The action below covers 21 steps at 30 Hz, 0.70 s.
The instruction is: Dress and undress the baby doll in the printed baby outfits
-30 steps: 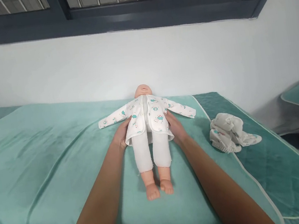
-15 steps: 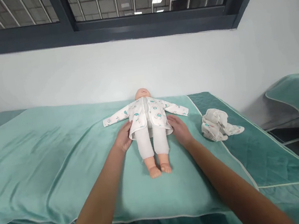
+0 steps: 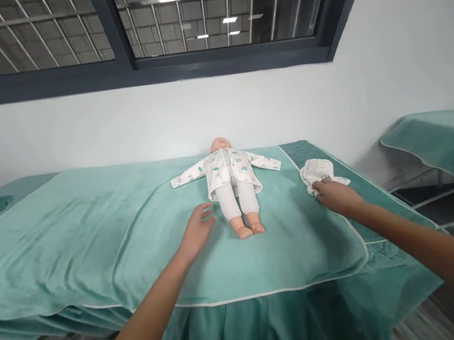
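A baby doll (image 3: pixel 241 227) lies on its back, feet toward me, arms spread. It wears a white printed jacket (image 3: pixel 218 178), parted at the front, and white trousers (image 3: pixel 248 198). My left hand (image 3: pixel 198 227) is just left of the doll's legs, fingers apart, touching nothing. To the right, my right hand (image 3: pixel 336 195) has its fingers closed on the near edge of a crumpled white printed baby garment (image 3: pixel 316 170), whose exact kind I cannot tell. Part of that cloth is hidden behind the hand.
The doll lies on a bed with a light green cover (image 3: pixel 143 232); darker quilted green fabric (image 3: pixel 292 152) shows at the right. A white wall (image 3: pixel 160 117) and a barred window (image 3: pixel 220 61) stand behind. Another green-covered bed (image 3: pixel 441 134) is at the right.
My hands have left the doll's sides. The right one has moved right and taken hold of the crumpled garment; the left one has drawn back toward me. The camera view has shifted.
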{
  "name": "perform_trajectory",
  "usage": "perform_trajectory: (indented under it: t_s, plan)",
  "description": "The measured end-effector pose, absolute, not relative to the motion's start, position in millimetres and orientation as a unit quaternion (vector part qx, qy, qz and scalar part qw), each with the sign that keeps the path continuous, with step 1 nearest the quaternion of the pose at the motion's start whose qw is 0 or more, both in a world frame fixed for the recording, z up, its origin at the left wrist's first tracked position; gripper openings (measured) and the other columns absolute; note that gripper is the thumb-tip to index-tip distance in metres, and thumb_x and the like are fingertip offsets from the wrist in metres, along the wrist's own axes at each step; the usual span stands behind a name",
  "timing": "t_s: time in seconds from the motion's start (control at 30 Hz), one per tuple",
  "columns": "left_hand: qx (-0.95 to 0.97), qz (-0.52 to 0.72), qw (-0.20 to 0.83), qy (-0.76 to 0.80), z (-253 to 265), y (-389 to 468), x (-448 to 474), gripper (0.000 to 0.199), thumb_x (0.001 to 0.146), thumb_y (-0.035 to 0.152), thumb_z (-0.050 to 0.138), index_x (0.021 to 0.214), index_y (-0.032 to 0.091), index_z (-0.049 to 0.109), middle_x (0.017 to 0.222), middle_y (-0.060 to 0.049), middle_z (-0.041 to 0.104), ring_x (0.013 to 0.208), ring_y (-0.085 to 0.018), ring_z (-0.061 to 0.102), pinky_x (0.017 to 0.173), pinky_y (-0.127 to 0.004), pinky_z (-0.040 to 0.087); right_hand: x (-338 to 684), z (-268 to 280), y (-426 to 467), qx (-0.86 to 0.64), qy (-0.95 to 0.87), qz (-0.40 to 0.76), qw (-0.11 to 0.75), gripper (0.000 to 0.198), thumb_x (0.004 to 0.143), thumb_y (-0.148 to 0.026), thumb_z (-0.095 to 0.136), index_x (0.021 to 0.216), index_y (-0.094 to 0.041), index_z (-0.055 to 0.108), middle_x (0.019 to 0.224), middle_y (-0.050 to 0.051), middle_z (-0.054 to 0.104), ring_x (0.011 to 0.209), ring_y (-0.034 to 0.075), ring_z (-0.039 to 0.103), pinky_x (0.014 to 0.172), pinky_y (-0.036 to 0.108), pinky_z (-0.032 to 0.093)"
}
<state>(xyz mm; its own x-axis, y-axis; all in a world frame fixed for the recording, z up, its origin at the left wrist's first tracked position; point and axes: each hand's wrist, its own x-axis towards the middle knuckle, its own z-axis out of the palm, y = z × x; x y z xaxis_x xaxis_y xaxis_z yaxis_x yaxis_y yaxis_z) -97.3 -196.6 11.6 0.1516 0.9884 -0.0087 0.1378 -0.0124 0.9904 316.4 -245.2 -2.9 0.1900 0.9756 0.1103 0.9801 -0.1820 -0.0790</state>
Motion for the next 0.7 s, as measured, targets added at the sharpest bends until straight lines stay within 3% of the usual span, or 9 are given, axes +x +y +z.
perform_trajectory:
  t_s: [0.1, 0.2, 0.27, 0.37, 0.43, 0.5, 0.57, 0.7]
  plan:
    - [0.636, 0.403, 0.492, 0.437, 36, -224, -97, 0.03, 0.077, 0.024, 0.07, 0.107, 0.024, 0.069, 0.125, -0.009, 0.065, 0.114, -0.03, 0.061, 0.096, -0.041, 0.048, 286, 27, -239, -0.746, -0.652, 0.058, 0.119, 0.01, 0.078, -0.021, 0.055, 0.081, -0.02, 0.064, 0.078, 0.005, 0.066, 0.072, 0.02, 0.062, 0.065, 0.03, 0.043]
    - [0.688, 0.363, 0.505, 0.375, 62, -249, -90, 0.031, 0.083, 0.031, 0.066, 0.113, 0.024, 0.067, 0.125, -0.008, 0.066, 0.113, -0.028, 0.061, 0.096, -0.04, 0.048, 227, 71, -242, -0.687, -0.625, 0.232, 0.288, 0.013, 0.073, -0.026, 0.06, 0.085, -0.022, 0.063, 0.066, -0.002, 0.062, 0.054, 0.016, 0.057, 0.053, 0.028, 0.04]
    - [0.707, 0.384, 0.488, 0.339, 80, -264, -82, 0.033, 0.086, 0.035, 0.064, 0.118, 0.026, 0.065, 0.129, -0.007, 0.063, 0.119, -0.027, 0.058, 0.101, -0.039, 0.045, 182, 105, -247, -0.635, -0.624, 0.286, 0.354, 0.017, 0.072, -0.026, 0.061, 0.089, -0.024, 0.065, 0.054, -0.005, 0.054, 0.047, 0.015, 0.051, 0.049, 0.028, 0.037]
    - [0.745, 0.429, 0.419, 0.291, 108, -280, -70, 0.037, 0.086, 0.036, 0.066, 0.122, 0.028, 0.063, 0.131, -0.005, 0.06, 0.123, -0.027, 0.054, 0.104, -0.038, 0.043, 125, 154, -255, -0.544, -0.605, 0.351, 0.463, 0.024, 0.072, -0.024, 0.062, 0.095, -0.025, 0.07, 0.055, -0.005, 0.055, 0.049, 0.013, 0.047, 0.047, 0.026, 0.035]
    - [0.778, 0.438, 0.352, 0.28, 126, -283, -67, 0.025, 0.084, 0.033, 0.068, 0.108, 0.026, 0.068, 0.116, -0.004, 0.065, 0.113, -0.026, 0.057, 0.1, -0.038, 0.044, 100, 180, -258, -0.47, -0.591, 0.399, 0.52, 0.022, 0.073, -0.022, 0.062, 0.093, -0.023, 0.07, 0.065, -0.002, 0.061, 0.055, 0.012, 0.052, 0.049, 0.025, 0.04]
    - [0.785, 0.455, 0.303, 0.292, 142, -282, -71, 0.008, 0.084, 0.028, 0.067, 0.09, 0.023, 0.068, 0.098, -0.003, 0.067, 0.099, -0.023, 0.06, 0.095, -0.036, 0.046, 88, 199, -258, -0.42, -0.601, 0.417, 0.537, 0.016, 0.074, -0.02, 0.061, 0.087, -0.02, 0.071, 0.073, 0.0, 0.065, 0.058, 0.012, 0.054, 0.051, 0.024, 0.043]
    - [0.756, 0.492, 0.304, 0.306, 156, -277, -79, 0.005, 0.083, 0.025, 0.067, 0.086, 0.021, 0.066, 0.09, -0.002, 0.067, 0.09, -0.021, 0.061, 0.09, -0.034, 0.047, 85, 213, -258, -0.4, -0.633, 0.401, 0.528, 0.013, 0.075, -0.019, 0.06, 0.082, -0.018, 0.071, 0.078, 0.002, 0.066, 0.059, 0.011, 0.055, 0.052, 0.023, 0.044]
    - [0.692, 0.552, 0.369, 0.283, 182, -268, -99, 0.025, 0.079, 0.025, 0.072, 0.101, 0.02, 0.063, 0.092, -0.002, 0.065, 0.083, -0.018, 0.06, 0.077, -0.028, 0.049, 95, 228, -263, -0.368, -0.715, 0.361, 0.472, 0.016, 0.076, -0.016, 0.06, 0.084, -0.018, 0.074, 0.08, 0.001, 0.068, 0.06, 0.01, 0.055, 0.053, 0.021, 0.045]
